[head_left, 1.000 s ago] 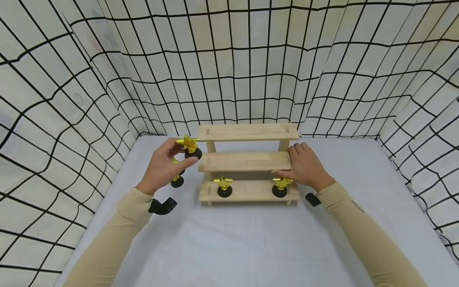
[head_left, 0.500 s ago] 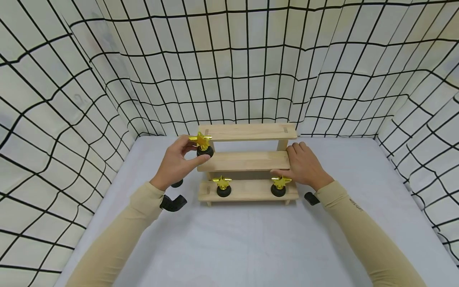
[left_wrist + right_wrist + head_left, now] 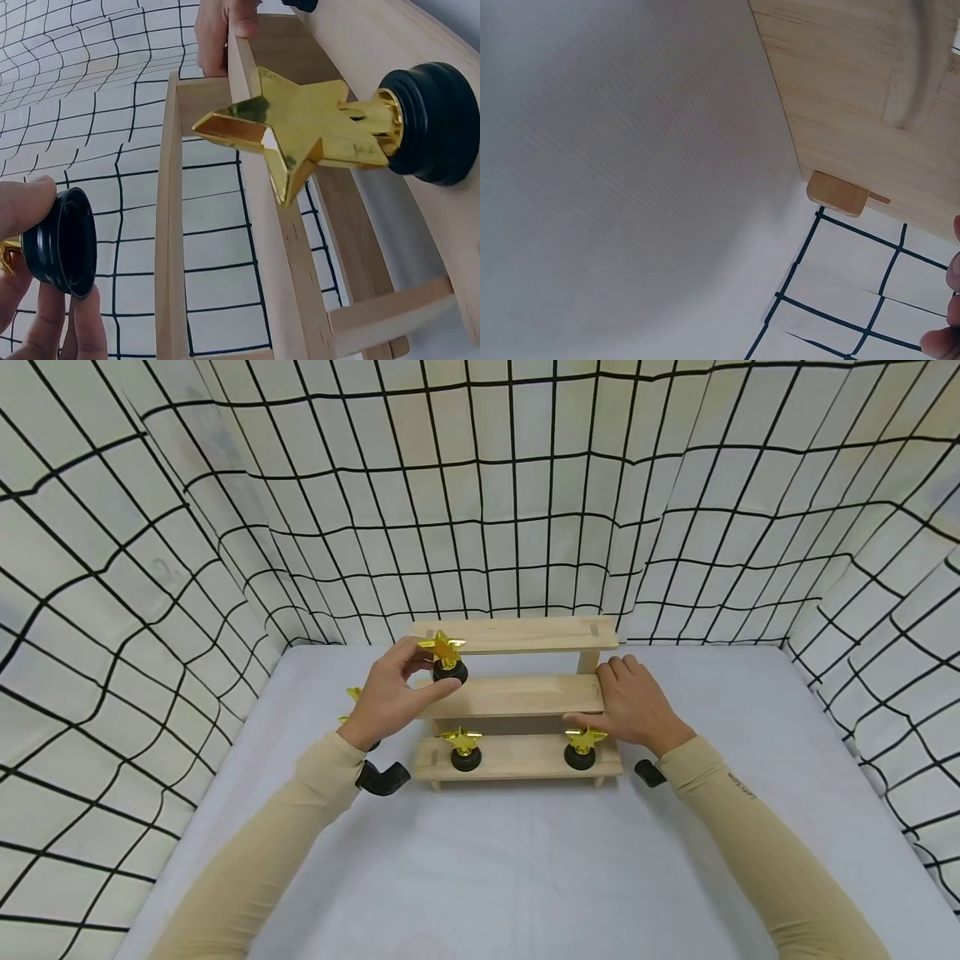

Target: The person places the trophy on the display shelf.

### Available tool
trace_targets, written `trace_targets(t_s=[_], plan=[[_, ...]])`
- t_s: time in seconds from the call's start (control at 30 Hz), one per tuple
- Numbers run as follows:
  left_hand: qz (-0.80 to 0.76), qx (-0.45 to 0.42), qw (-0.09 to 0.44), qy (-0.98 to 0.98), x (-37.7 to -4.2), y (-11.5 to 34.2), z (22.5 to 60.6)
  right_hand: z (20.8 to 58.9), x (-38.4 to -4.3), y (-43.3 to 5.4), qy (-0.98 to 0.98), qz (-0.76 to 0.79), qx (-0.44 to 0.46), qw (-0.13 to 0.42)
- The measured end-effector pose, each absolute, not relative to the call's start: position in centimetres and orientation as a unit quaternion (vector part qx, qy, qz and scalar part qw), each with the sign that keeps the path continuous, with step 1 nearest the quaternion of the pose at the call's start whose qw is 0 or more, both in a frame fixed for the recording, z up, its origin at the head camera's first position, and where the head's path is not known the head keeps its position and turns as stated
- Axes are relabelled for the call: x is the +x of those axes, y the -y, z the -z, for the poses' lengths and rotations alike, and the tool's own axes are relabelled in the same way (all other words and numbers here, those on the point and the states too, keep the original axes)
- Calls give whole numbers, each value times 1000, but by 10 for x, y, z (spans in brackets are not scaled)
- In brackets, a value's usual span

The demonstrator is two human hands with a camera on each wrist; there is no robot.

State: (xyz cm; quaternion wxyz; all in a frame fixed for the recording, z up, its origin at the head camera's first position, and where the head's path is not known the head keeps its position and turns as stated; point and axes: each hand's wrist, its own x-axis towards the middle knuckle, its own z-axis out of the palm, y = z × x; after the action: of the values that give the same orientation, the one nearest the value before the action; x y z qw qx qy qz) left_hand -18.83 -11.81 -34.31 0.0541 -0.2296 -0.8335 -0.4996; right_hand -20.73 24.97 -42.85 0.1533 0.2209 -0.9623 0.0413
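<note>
My left hand pinches a gold star trophy by its round black base. It holds the trophy upright over the left end of the stand's middle board. In the left wrist view that base's hollow underside faces the camera. My right hand grips the right end of the middle board on the three-step wooden stand. One trophy stands toward the left of the lowest board and another trophy toward its right. In the right wrist view only some fingertips show at the edge.
More gold star trophies stand on the white table left of the stand, partly hidden behind my left wrist. The stand's top board carries nothing. A black grid net over white sheeting encloses the back and sides.
My left hand has carried the trophy rightward, from beside the stand to over the middle board's left end. My right hand keeps its grip on the board.
</note>
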Motion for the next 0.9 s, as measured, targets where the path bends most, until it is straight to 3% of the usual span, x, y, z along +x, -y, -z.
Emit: trace_targets(t_s=[0.9], plan=[[517,-248,33,818,-204,58,332,429,-208,-249,965,-52,212,146]])
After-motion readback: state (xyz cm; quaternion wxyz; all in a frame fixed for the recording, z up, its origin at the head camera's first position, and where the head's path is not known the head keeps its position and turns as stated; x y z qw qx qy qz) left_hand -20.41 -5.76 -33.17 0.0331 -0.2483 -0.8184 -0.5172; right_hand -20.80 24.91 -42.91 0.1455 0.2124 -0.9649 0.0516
